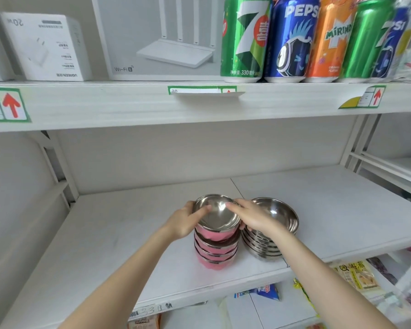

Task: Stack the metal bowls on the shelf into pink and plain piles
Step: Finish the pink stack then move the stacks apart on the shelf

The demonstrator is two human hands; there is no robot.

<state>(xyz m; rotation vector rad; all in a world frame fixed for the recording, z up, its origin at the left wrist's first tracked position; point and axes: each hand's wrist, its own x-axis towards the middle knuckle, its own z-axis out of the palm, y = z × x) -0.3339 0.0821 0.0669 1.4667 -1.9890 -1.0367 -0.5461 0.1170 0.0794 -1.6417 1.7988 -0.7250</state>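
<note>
A pile of several pink-sided metal bowls (216,251) stands on the white shelf (119,233), near its front edge. The top pink bowl (217,216) shows its shiny inside. My left hand (184,222) grips its left rim, thumb inside. From the right, my right hand (252,216) holds its right rim, with fingertips over the edge. Right beside it sits a pile of several plain steel bowls (268,243), partly hidden behind my right wrist.
The upper shelf (199,105) hangs low above, carrying soda cans (290,39), a router box (161,36) and a small white box (45,46). Snack packets (356,274) lie on the shelf below. Bare shelf surface spreads left and right of the piles.
</note>
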